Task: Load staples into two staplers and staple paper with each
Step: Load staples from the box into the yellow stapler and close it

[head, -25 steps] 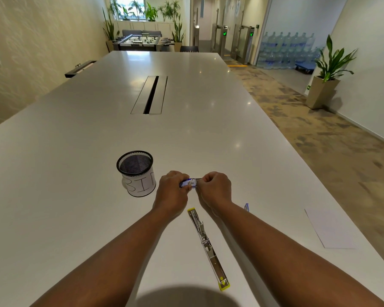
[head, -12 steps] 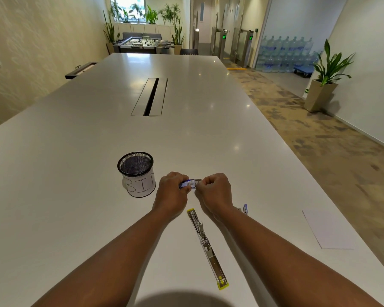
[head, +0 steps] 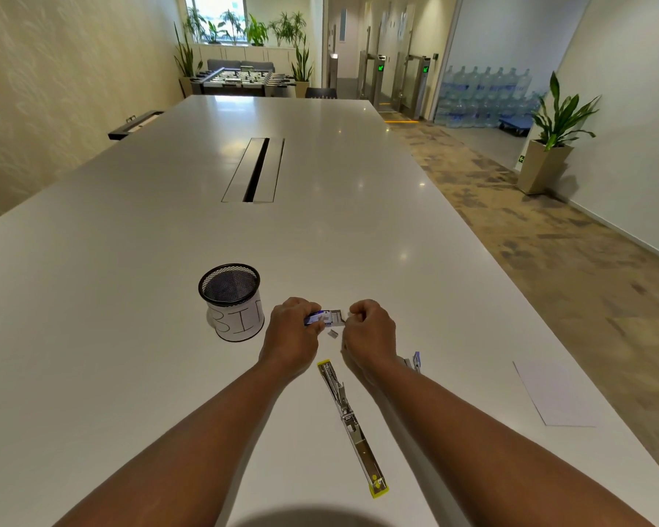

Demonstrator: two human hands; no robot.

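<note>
My left hand (head: 290,332) grips staple box (head: 322,318), right hand (head: 370,332) pinches its flap, both just right of mesh bin (head: 232,301) on white worktop (head: 130,298).

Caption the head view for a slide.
Both hands, left hand and right hand, pull open a staple box above the opened yellow-tipped stapler.

Both hands (head: 290,330) (head: 370,330) on a small staple box (head: 326,318), yellow-tipped stapler (head: 352,426) open flat nearby.

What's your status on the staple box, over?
Left hand grips staple box; right hand pinches its drawer end. Staples on table. Yellow stapler open, unloaded. Nothing blocking.
</note>
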